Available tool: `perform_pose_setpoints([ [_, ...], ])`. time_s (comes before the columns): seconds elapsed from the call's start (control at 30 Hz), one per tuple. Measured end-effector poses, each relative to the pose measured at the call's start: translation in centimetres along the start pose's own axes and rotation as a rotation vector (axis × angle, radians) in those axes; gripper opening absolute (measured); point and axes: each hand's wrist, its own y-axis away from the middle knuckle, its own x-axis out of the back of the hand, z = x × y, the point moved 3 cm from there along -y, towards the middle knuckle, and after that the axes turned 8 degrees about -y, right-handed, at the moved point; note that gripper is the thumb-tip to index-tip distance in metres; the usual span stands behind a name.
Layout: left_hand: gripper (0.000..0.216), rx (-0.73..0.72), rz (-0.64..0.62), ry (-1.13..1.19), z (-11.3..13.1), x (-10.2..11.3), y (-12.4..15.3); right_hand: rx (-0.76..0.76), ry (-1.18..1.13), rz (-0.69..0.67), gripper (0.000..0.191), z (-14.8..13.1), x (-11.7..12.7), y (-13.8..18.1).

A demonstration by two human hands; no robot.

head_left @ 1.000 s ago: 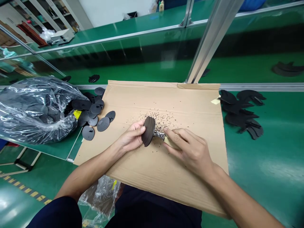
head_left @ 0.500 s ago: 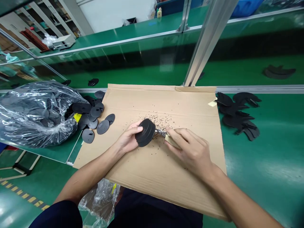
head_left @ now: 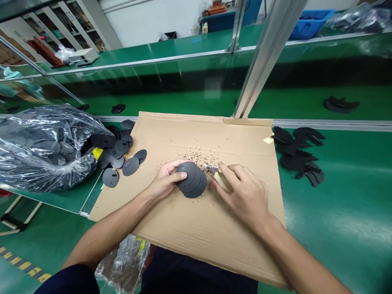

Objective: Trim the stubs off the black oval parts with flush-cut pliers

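My left hand [head_left: 167,178] grips a fanned stack of black oval rubber-looking discs [head_left: 196,188], thumb on top and fingers beneath. The topmost disc has curved lines on its face. My right hand [head_left: 246,190] is closed round the pale handle of a pliers-like tool [head_left: 212,167]. Its metal head points left, a small distance from the stack's right edge. The tool's handles are mostly hidden in the fingers. Under both hands lies a cardboard sheet [head_left: 171,222], scattered with tiny black bits [head_left: 199,156] around and behind the stack.
At left, a clear plastic bag [head_left: 45,151] spills loose black ovals [head_left: 121,146] onto the cardboard's edge. A pile of black pieces [head_left: 295,149] sits on the green bench [head_left: 333,212] at right. Behind the cardboard rise a glossy panel [head_left: 147,81] and a metal post [head_left: 260,57].
The discs have tilted from nearly edge-on to showing their faces, fanned wider. The tool's head has come away from the stack's edge. The camera view has shifted slightly.
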Motion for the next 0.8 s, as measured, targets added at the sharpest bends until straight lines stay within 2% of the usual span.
perform_pose_setpoints([
  [0.13,0.028,-0.036,0.137,0.044,-0.3,0.4,-0.4,-0.096,-0.136,0.065,0.034,0.3,0.3,-0.1],
  [0.23,0.027,-0.072,0.19,0.065,-0.3,0.4,-0.6,-0.182,-0.431,0.07,0.036,0.5,0.7,-0.4],
  [0.33,0.03,-0.102,0.181,0.056,-0.3,0.2,-0.6,-0.175,-0.726,-0.037,0.034,0.1,0.8,-0.7],
  [0.4,0.032,-0.107,0.143,0.03,-0.5,-0.1,-0.4,-0.134,-0.813,-0.143,0.034,-0.4,0.6,-0.6],
  [0.5,0.034,-0.113,0.063,-0.01,-0.7,-0.5,-0.1,-0.067,-0.787,-0.213,0.035,-1.0,0.2,-0.3],
  [0.63,0.05,-0.118,-0.038,-0.005,-0.2,-0.4,-0.1,0.106,-0.515,-0.08,0.027,-1.4,0.1,0.0],
  [0.7,0.052,-0.115,-0.095,-0.108,0.4,0.0,-0.4,0.213,-0.363,-0.055,0.021,-1.7,0.2,0.0],
  [0.8,0.042,-0.135,-0.212,-0.391,1.7,0.7,-1.3,0.312,-0.245,-0.043,0.016,-1.7,0.5,0.0],
])
